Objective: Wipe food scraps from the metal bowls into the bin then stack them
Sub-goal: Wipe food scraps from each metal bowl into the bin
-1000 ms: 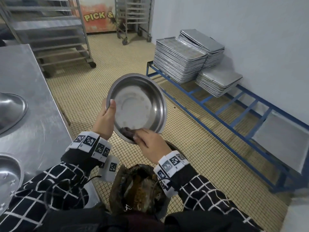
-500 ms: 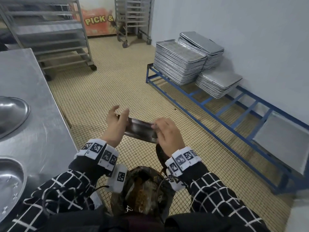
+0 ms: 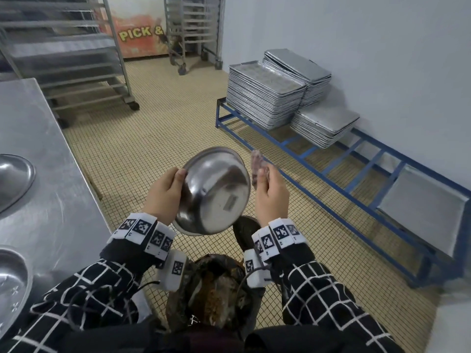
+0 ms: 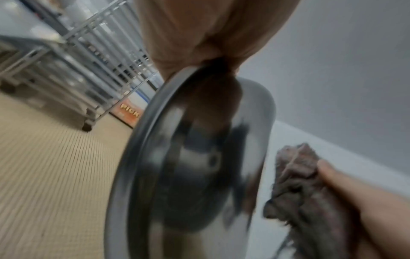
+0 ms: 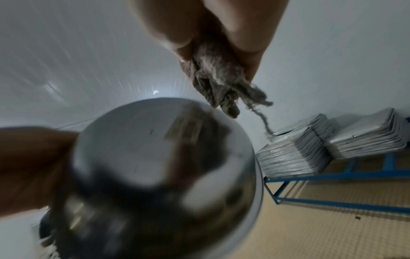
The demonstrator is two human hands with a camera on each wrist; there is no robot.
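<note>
Head view: the left hand is pinching the rim of the upturned bowl above the bin, the right hand is clutching the rag just beside it; ideally, keeping the bowl over the bin while emptying.

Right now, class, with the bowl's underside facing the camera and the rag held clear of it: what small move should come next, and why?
Probably carry the metal bowl, which the left hand grips by its rim, toward the bowls on the steel table for stacking. The right hand pinches the rag apart from the bowl, so wiping looks finished.
</note>
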